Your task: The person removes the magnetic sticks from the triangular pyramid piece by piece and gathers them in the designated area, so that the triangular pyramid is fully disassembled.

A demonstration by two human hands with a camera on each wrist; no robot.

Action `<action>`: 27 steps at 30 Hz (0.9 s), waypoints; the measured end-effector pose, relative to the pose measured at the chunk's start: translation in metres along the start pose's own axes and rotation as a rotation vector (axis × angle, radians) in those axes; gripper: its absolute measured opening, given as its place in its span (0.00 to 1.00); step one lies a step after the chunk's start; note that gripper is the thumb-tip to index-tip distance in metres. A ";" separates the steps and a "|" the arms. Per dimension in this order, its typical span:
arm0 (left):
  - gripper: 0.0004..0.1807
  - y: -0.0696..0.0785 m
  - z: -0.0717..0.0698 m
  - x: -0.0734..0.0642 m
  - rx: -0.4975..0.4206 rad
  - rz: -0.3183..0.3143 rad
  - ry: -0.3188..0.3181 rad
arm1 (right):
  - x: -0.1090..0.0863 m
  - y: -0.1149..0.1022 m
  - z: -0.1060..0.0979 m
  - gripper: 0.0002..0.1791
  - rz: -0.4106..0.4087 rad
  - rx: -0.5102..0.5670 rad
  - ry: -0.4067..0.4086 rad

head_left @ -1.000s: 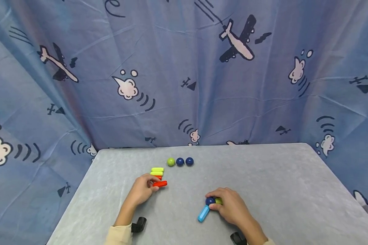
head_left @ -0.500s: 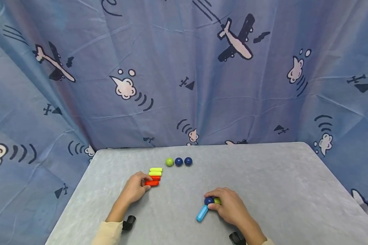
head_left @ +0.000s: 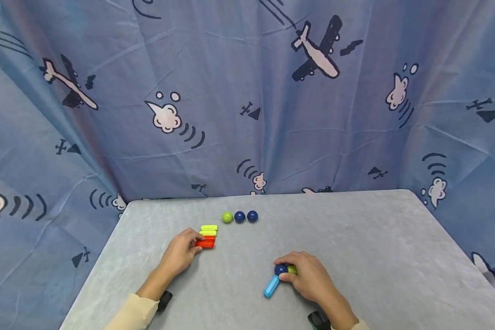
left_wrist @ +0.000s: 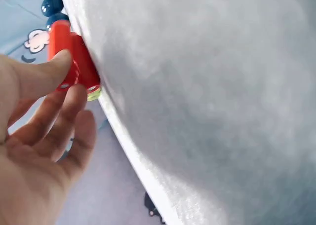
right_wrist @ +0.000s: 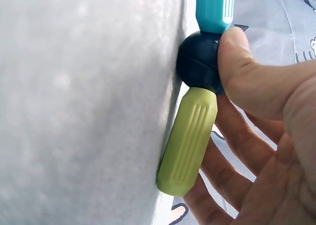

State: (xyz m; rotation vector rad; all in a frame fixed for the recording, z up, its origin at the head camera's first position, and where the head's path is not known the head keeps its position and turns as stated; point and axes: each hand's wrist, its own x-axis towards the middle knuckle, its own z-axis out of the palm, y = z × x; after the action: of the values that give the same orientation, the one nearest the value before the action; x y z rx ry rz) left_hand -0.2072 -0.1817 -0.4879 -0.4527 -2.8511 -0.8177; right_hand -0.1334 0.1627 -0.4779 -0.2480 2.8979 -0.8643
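At the left of the head view, my left hand [head_left: 177, 253] pinches a red stick [head_left: 206, 244] between thumb and fingers. It lies right beside a second red stick [head_left: 210, 238], and two yellow sticks [head_left: 209, 228] continue the row behind. My right hand [head_left: 312, 276] holds a dark blue ball [right_wrist: 200, 62] with its thumb on one side. A light blue stick [head_left: 271, 286] and a green stick [right_wrist: 188, 141] join that ball, angled to each other. Part of the green stick is hidden by my fingers in the head view.
Behind the yellow sticks, a green ball [head_left: 227, 217] and two dark blue balls [head_left: 245, 216] form a row on the grey table [head_left: 354, 229]. A blue curtain [head_left: 214, 91] with printed planes hangs past the table's far edge.
My left hand has moved left with the red stick and brought it against the other red stick in the row. My right hand stays at the ball and its sticks.
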 end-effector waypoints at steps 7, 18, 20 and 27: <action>0.13 -0.001 0.004 -0.005 -0.003 -0.017 0.022 | -0.001 0.000 0.000 0.15 -0.003 0.006 0.004; 0.13 -0.004 0.010 -0.004 -0.004 -0.041 0.078 | -0.002 0.001 0.001 0.15 0.005 0.008 0.006; 0.13 -0.004 0.011 -0.004 0.000 -0.042 0.089 | -0.001 0.001 0.001 0.15 0.007 0.009 0.007; 0.14 -0.004 0.012 -0.004 0.007 -0.049 0.103 | 0.000 0.001 0.001 0.15 0.002 0.011 0.011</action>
State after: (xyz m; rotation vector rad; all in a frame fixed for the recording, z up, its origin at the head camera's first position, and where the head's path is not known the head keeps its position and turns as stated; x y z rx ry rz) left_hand -0.2057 -0.1796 -0.5012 -0.3308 -2.7794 -0.8149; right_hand -0.1332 0.1624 -0.4793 -0.2406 2.9023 -0.8831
